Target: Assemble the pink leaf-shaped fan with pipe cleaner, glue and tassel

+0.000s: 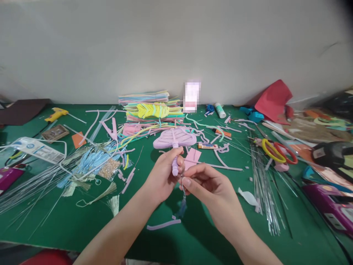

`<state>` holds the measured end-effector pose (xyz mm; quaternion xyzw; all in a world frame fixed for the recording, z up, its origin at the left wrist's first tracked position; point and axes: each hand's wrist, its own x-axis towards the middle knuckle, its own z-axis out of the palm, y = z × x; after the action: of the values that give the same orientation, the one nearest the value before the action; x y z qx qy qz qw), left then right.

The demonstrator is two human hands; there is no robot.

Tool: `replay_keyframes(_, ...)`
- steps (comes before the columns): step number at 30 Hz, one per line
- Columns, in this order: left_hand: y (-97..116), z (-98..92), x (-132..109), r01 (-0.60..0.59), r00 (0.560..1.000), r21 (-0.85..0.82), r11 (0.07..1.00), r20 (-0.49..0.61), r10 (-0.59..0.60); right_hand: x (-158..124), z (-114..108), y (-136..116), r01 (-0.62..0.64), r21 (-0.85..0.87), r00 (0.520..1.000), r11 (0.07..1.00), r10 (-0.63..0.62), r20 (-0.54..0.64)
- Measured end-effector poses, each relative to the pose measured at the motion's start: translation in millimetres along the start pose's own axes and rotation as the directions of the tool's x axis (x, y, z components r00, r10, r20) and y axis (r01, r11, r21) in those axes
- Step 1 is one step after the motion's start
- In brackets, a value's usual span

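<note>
Lilac winged craft piece [175, 139] is up over the green surface [303, 241], wings spread away from the wearer, knobbly stem end pointing back. Part of that stem is covered by fingers, so can't tell you what the middle looks like. Left grip [165, 172] is curled snugly around it, thumb laid along the top, forearm slanting in from the lower left. Right grip [211, 186] sits just beside the stem's end, thumb and index pinched on the thin metal bit of a bluish tassel [182, 208]. That tassel hangs below the piece and is pretty blurry, and the exact pinch spot is too small to make out. Right wrist angles inward, other fingers folded and partly hidden behind the thumb.

Nearer the wearer than the piece there's a loose lilac strip [164, 225]. Behind it, a bit left, sits a yellow bundle [153, 111]; behind and right, something bright [191, 96] is pixelated out, so no clue. Well left: blue tassels [92, 158] and a bag of beads [109, 169]. Well right: scissors [265, 147], blades hard to see, and a purple device [328, 208] chopped off by the frame edge.
</note>
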<state>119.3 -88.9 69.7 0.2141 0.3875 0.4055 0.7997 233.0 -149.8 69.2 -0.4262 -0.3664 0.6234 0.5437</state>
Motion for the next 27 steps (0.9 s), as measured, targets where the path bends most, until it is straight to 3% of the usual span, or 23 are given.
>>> replay_keyframes(5,4.5,-3.8,4.1,-0.105,0.994,-0.088,0.991,-0.035,0.102,1.0,-11.7,1.8,-0.013,-0.143,0.999,0.990,0.019,0.043)
replay_keyframes(11,2.1,-5.8,2.9,-0.239,0.971,0.076,0.968,0.028,0.237,-4.3,-13.2,-2.8,0.001,-0.234,0.999,0.972,0.009,0.038)
replay_keyframes(20,1.2,2.7,-7.1,-0.398,0.917,0.248,0.883,0.088,0.389,-5.7,-7.1,-5.5,0.141,-0.344,0.990,0.928,-0.141,0.026)
replay_keyframes(27,-0.8,-0.5,-1.4,-0.424,0.904,0.227,0.877,0.040,0.426,-5.8,-6.1,-0.1,0.062,-0.229,0.998,0.971,-0.066,-0.009)
